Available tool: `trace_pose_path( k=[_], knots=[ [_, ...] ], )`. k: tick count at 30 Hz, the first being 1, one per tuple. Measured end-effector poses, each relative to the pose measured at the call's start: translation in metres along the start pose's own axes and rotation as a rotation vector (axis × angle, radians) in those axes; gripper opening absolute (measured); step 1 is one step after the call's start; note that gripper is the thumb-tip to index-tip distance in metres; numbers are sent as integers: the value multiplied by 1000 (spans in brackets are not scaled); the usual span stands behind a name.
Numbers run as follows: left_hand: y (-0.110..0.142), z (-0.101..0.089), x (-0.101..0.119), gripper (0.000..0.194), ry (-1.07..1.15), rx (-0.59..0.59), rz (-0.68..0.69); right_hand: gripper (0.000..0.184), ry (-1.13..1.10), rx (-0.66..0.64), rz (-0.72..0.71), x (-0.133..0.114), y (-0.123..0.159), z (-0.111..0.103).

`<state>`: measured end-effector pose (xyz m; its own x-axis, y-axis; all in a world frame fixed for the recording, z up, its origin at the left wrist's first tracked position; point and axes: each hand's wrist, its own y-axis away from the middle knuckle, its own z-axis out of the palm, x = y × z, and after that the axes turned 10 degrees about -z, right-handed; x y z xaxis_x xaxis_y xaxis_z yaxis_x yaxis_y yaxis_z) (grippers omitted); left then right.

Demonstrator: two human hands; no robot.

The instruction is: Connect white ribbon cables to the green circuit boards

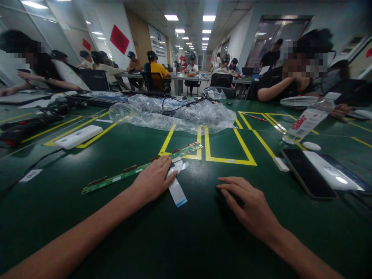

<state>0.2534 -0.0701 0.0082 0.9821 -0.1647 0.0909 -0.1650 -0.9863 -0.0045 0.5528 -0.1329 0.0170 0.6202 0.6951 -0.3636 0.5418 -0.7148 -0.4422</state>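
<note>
A long, narrow green circuit board (109,179) lies slantwise on the dark green table. My left hand (152,176) is closed over its middle, with the fingers across the board and the thumb at its near side. Beside that thumb, a white flat ribbon cable (177,192) with a blue end lies bent over near the board; its connection is hidden by the hand. My right hand (244,197) is open and holds nothing. Its fingers are a little bent and point left toward the cable, apart from it.
Clear plastic wrap (186,114) with a black cable lies beyond the board. A white power bank (80,136) is at left. To the right are a phone (306,172), a tilted water bottle (308,120) and a small white block (281,164). People sit at both sides.
</note>
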Motion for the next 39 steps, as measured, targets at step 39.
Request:
trace_pose_path(
  k=[39],
  knots=[
    [-5,1,-34,95,-38,-56,8,25,-94,-68,19,-4,-1,-2]
  ],
)
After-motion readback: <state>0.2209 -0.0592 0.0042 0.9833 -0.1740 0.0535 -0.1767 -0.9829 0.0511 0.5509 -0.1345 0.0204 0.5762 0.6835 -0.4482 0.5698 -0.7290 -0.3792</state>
